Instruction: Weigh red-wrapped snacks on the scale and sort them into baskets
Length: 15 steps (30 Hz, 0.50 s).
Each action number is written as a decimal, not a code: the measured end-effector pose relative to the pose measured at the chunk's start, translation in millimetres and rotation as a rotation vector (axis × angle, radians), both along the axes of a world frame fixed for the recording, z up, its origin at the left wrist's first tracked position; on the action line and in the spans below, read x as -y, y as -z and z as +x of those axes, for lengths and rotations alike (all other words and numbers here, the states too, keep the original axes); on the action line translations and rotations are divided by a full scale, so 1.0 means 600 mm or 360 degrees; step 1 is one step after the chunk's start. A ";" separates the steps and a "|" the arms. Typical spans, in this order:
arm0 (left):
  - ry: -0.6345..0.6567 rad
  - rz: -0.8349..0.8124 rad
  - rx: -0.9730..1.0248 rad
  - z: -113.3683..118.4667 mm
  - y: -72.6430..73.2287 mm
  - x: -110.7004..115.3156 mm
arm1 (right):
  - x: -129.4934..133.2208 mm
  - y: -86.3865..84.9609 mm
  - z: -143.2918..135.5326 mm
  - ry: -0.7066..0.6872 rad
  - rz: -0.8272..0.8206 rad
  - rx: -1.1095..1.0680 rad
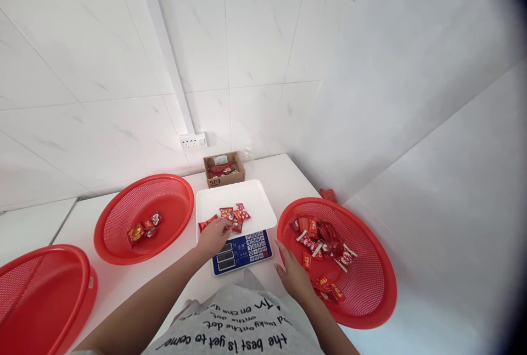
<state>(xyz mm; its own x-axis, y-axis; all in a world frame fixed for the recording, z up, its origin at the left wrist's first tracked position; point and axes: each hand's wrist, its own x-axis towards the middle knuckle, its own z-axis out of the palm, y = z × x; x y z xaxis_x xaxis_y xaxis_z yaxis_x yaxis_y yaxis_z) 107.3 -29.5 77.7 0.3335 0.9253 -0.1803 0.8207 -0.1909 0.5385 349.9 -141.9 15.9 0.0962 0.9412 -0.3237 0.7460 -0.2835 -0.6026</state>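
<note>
Red-wrapped candies [226, 213] lie at and beyond the fingertips of my left hand [214, 238]; can't tell if pinched. Right hand [294, 274] empty, fingers parted; red mesh basket [376, 256] just rightward.

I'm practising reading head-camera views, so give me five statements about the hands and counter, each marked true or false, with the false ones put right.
1. The left hand is at the candies on the white tray. True.
2. A cardboard box stands behind the tray. True.
3. The right hand is inside that box. False: it is at the right basket's rim.
4. The control panel is green. False: it is blue.
5. The right basket holds more candies than the basket just left of the tray. True.
</note>
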 end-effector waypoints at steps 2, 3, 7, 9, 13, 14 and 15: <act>-0.0034 0.0020 0.0001 -0.005 -0.001 0.001 | 0.000 0.000 0.000 -0.0012 0.0001 0.0021; -0.0045 0.0024 -0.0001 -0.008 0.000 0.002 | 0.000 0.000 0.000 -0.0013 0.0001 0.0030; -0.0032 -0.0002 -0.0005 -0.014 0.010 0.013 | -0.001 -0.001 0.000 -0.0005 0.0008 0.0037; -0.0003 -0.0020 -0.0001 -0.013 0.016 0.017 | -0.002 -0.003 -0.001 0.0002 0.0009 0.0022; 0.0084 -0.0039 0.0041 -0.003 0.020 0.015 | -0.001 -0.007 -0.003 0.0020 -0.0008 0.0016; 0.0103 -0.0043 0.0059 0.001 0.020 0.012 | -0.001 -0.007 -0.003 0.0018 -0.0006 0.0019; 0.0116 -0.0047 0.0079 0.004 0.018 0.009 | -0.001 -0.007 -0.004 0.0015 -0.0003 0.0021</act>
<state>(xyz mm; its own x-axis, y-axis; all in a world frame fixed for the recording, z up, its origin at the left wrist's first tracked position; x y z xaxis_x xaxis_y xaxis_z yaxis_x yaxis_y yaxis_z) 109.9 -34.8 66.7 0.4091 0.8928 -0.1886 0.7774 -0.2328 0.5843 347.8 -141.2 19.9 0.1092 0.9397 -0.3240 0.7510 -0.2916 -0.5924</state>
